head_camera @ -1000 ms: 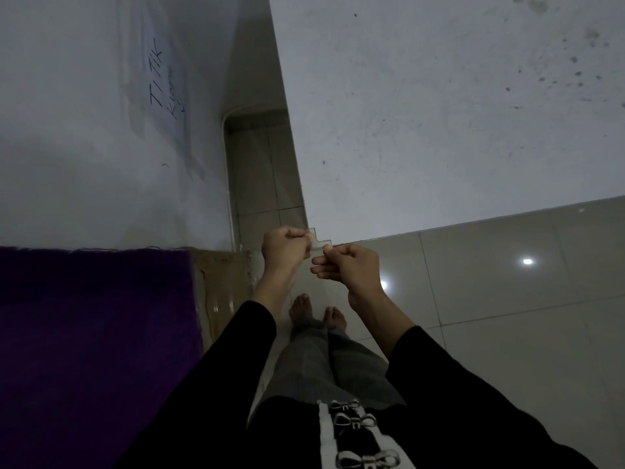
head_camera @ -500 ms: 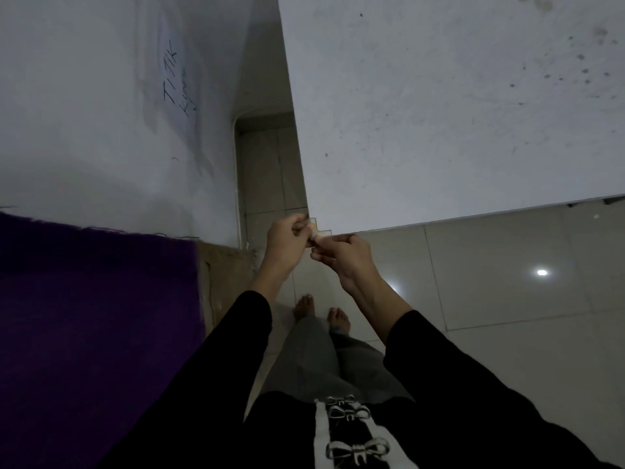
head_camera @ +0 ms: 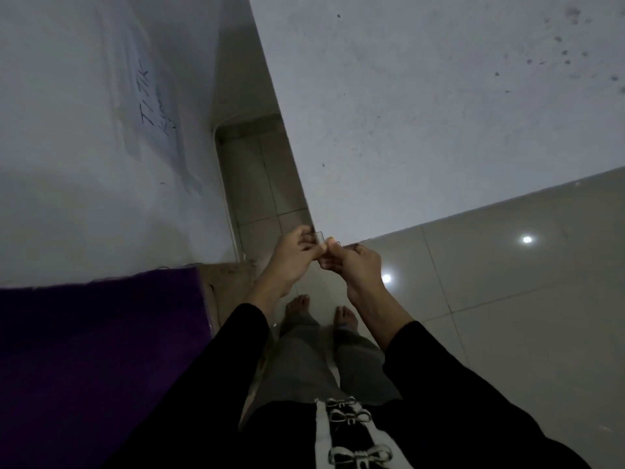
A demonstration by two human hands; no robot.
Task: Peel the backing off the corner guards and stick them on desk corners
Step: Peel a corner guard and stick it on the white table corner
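**Matt Desk, Glossy Tiles, Clear Plastic**

A clear, smooth plastic corner guard (head_camera: 320, 239) is being held at the near corner of the desk (head_camera: 439, 113), whose white top is being shown matt and speckled with dark marks. Lamp light is being mirrored by the glossy floor tiles (head_camera: 507, 299). Matt, fuzzy purple cloth (head_camera: 94, 350) is being seen at the left.

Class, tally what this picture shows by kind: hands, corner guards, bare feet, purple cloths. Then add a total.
Hands: 2 (left hand, right hand)
Corner guard: 1
Bare feet: 2
Purple cloth: 1
Total: 6
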